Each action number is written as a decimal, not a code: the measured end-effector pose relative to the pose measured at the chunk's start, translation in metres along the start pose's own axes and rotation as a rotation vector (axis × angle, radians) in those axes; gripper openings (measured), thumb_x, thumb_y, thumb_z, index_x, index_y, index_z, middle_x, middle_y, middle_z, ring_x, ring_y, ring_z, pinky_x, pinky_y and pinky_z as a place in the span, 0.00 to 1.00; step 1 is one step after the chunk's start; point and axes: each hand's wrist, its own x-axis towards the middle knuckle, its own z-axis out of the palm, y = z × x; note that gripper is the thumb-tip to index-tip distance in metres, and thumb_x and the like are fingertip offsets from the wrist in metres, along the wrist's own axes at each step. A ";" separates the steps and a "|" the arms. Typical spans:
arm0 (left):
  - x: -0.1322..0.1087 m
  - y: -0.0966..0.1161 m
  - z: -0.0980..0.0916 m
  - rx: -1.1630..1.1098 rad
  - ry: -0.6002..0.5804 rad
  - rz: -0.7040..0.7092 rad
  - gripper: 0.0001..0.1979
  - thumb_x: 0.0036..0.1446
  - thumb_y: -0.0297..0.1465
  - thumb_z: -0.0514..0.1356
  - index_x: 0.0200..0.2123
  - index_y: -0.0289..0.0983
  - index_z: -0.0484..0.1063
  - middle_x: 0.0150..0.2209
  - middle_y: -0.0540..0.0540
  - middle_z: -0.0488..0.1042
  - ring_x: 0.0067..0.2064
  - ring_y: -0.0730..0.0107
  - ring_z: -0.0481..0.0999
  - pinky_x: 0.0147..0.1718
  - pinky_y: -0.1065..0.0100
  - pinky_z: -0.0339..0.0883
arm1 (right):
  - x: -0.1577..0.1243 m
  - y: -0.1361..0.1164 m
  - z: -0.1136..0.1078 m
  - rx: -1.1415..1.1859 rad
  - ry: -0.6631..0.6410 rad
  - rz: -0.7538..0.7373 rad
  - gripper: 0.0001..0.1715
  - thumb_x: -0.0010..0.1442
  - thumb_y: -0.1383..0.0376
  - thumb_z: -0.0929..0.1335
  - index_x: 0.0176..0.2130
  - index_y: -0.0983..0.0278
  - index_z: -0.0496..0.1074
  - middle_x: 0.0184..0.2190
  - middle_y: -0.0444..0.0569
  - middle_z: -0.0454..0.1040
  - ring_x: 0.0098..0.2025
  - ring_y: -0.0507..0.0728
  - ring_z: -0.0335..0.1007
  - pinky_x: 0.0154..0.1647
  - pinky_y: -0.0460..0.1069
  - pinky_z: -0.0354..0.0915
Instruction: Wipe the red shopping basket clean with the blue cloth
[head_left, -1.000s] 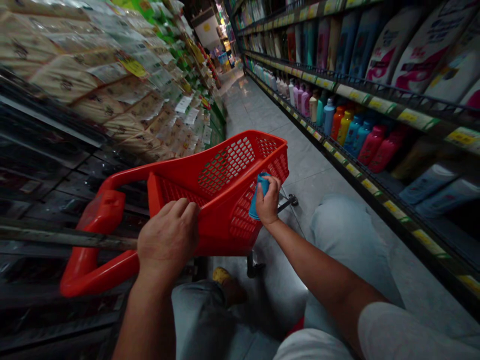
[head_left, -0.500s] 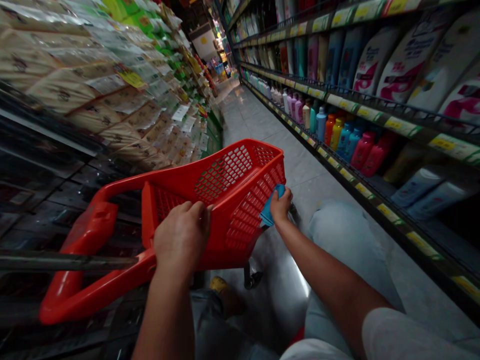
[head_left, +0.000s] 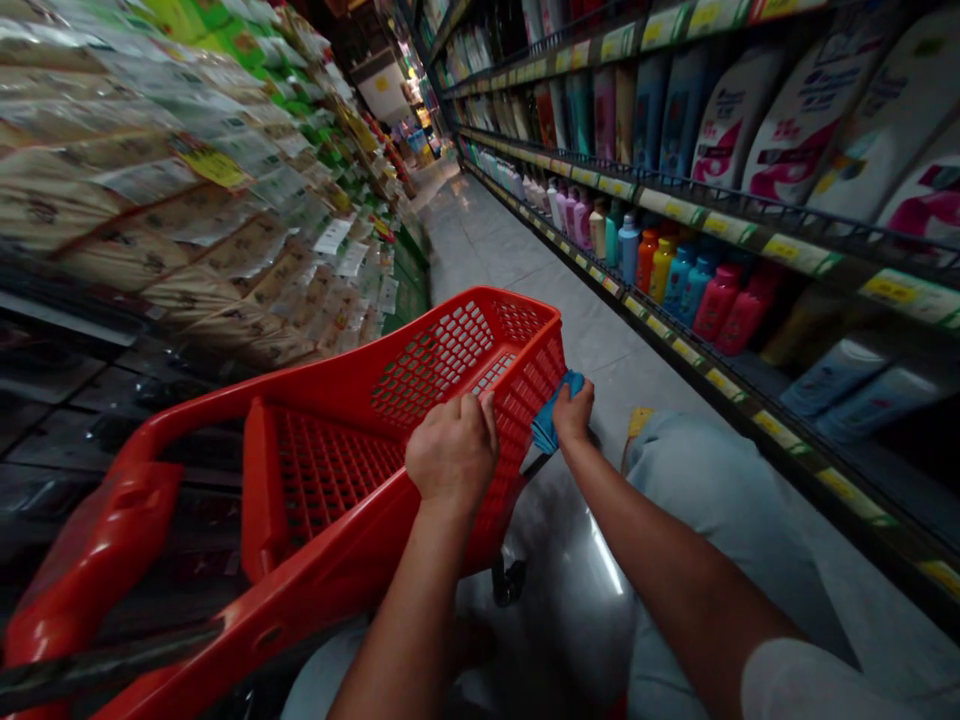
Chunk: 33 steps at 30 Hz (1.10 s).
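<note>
**Gripping a red basket, pinching a blue cloth in a store aisle**

The left hand curls closed over the basket's side rim, its fingers hooked down across the mesh wall. The right hand pinches the cloth between thumb and fingers, just outside the basket's far corner and against its side wall. The basket's long axis runs from the handle at lower left toward that far corner and on down the aisle. The right hand lies nearer the far end, and the left lies nearer the middle of the side. Below the basket sits a caster, with a knee in light-blue trousers to its right. Bottles line the shelves on the right, and packets hang on the left. Between them, a tiled floor recedes toward the aisle's far end.
</note>
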 end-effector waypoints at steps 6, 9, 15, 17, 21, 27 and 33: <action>-0.013 -0.007 -0.004 -0.023 0.136 0.102 0.19 0.69 0.36 0.50 0.25 0.40 0.69 0.23 0.47 0.74 0.29 0.65 0.73 0.30 0.62 0.53 | 0.009 -0.017 -0.022 0.012 0.013 -0.064 0.21 0.60 0.58 0.64 0.51 0.63 0.64 0.51 0.57 0.70 0.56 0.61 0.66 0.63 0.60 0.59; -0.017 -0.013 -0.004 -0.067 0.219 0.136 0.17 0.68 0.34 0.53 0.25 0.41 0.68 0.21 0.49 0.73 0.28 0.66 0.72 0.28 0.63 0.53 | 0.004 -0.030 -0.032 0.003 0.046 -0.079 0.23 0.61 0.57 0.63 0.53 0.63 0.63 0.55 0.59 0.68 0.59 0.61 0.64 0.65 0.58 0.58; -0.019 -0.032 0.003 -0.133 0.300 0.165 0.16 0.65 0.33 0.57 0.23 0.41 0.67 0.21 0.50 0.73 0.26 0.68 0.71 0.28 0.64 0.54 | -0.041 -0.007 -0.048 -0.056 0.095 0.094 0.20 0.58 0.56 0.63 0.48 0.64 0.63 0.43 0.57 0.72 0.49 0.65 0.70 0.56 0.64 0.65; -0.020 -0.040 0.005 -0.149 0.321 0.191 0.16 0.65 0.33 0.57 0.23 0.40 0.67 0.21 0.51 0.72 0.26 0.68 0.71 0.27 0.65 0.54 | -0.047 -0.010 -0.054 -0.065 0.089 0.099 0.20 0.58 0.55 0.63 0.47 0.62 0.64 0.42 0.55 0.73 0.49 0.65 0.71 0.55 0.63 0.66; -0.023 -0.051 0.007 -0.163 0.342 0.212 0.17 0.64 0.33 0.58 0.21 0.40 0.67 0.19 0.51 0.71 0.24 0.69 0.70 0.26 0.65 0.53 | -0.045 -0.033 -0.069 -0.070 0.049 -0.023 0.23 0.60 0.53 0.64 0.51 0.62 0.63 0.50 0.58 0.71 0.55 0.64 0.68 0.61 0.61 0.62; -0.030 -0.064 0.009 -0.221 0.323 0.230 0.19 0.64 0.33 0.57 0.19 0.40 0.67 0.19 0.51 0.70 0.24 0.70 0.69 0.25 0.67 0.54 | -0.054 -0.036 -0.092 -0.028 -0.084 0.128 0.22 0.59 0.51 0.65 0.48 0.60 0.64 0.40 0.52 0.74 0.44 0.62 0.72 0.50 0.59 0.67; -0.040 -0.088 0.005 -0.292 0.184 0.197 0.21 0.66 0.36 0.55 0.20 0.39 0.70 0.20 0.50 0.71 0.25 0.71 0.70 0.26 0.66 0.55 | -0.062 -0.060 -0.112 0.015 -0.114 0.051 0.25 0.58 0.51 0.67 0.51 0.61 0.66 0.44 0.51 0.75 0.46 0.60 0.72 0.52 0.57 0.66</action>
